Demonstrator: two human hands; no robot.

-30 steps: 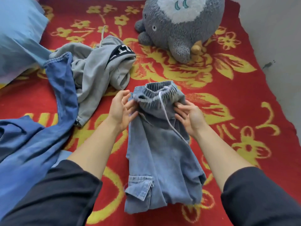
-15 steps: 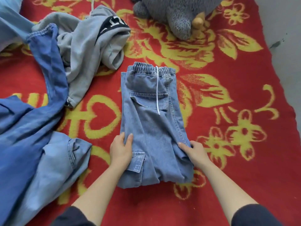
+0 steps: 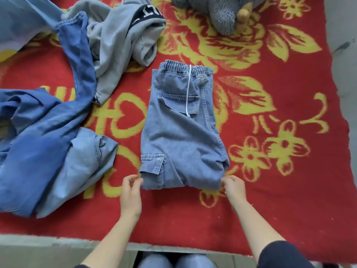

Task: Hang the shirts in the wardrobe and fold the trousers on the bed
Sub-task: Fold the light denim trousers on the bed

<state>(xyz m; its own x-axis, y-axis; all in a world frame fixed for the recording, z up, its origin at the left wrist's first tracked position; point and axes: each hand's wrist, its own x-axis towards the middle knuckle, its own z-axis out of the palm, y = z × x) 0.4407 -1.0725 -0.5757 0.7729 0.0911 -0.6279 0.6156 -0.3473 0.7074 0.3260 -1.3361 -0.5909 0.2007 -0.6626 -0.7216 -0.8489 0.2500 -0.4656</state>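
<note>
Your folded light-blue denim trousers (image 3: 183, 136) lie mid-frame on the red-and-yellow flowered blanket (image 3: 289, 190), and your left hand (image 3: 131, 188) and right hand (image 3: 232, 187) sit loosely curled at the near corners, probably squaring the fold; whether either pinches cloth I cannot tell.

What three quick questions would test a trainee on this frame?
1. True or false: the folded jeans lie on the red blanket.
2. What crosses the jeans' back pocket? A) white drawstring B) belt C) hanger
3. Fill in: the cargo pocket flap is nearest the ___ hand.
Key: 1 true; 2 A; 3 left hand.
</note>
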